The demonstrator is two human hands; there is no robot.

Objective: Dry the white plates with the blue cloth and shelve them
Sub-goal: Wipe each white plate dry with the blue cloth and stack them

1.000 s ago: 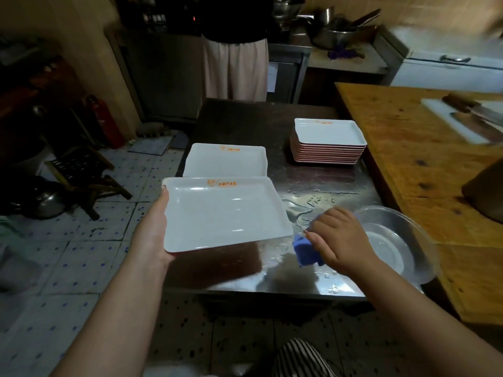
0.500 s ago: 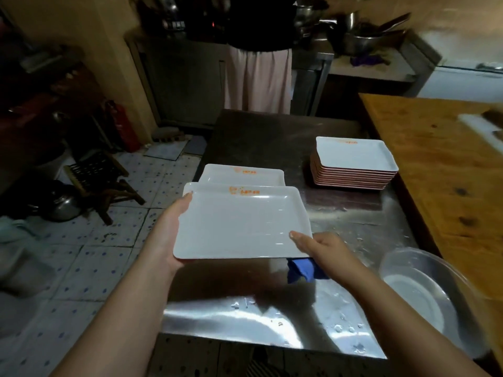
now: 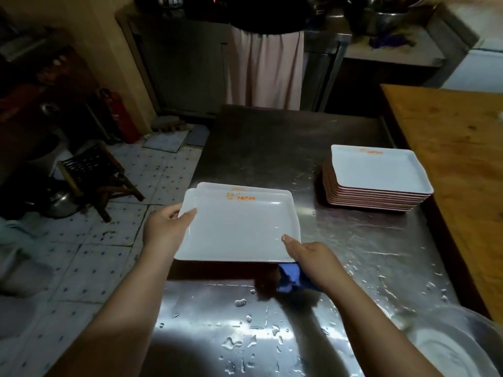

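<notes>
A steel table [image 3: 272, 148], wet with scattered drops along its near half, is seen filling the middle of the view, and a wooden table [image 3: 457, 164] is set against its right edge. On the tiled floor [image 3: 114, 257] to the left, a dark wooden stool [image 3: 95, 172] and a metal kettle [image 3: 61, 202] are found, with a red fire extinguisher [image 3: 119, 115] stood by the wall behind them. A person in a pale skirt [image 3: 265, 69] is seen standing at the far end of the steel table. A stack of white plates [image 3: 377, 175] is placed on the right side of the steel table, close to the wooden one. A clear bowl [image 3: 457, 346] is partly seen at the near right corner. A single white plate [image 3: 239, 229] with orange print is held level above the steel table, directly over another plate [image 3: 245, 187] of which only the far rim is visible. Its left edge is gripped by the left hand [image 3: 166, 229], thumb laid on the rim. Its near right corner is pinched by the right hand [image 3: 310, 261], thumb on top, and the blue cloth [image 3: 291, 277] is bunched in the same hand beneath the plate.
</notes>
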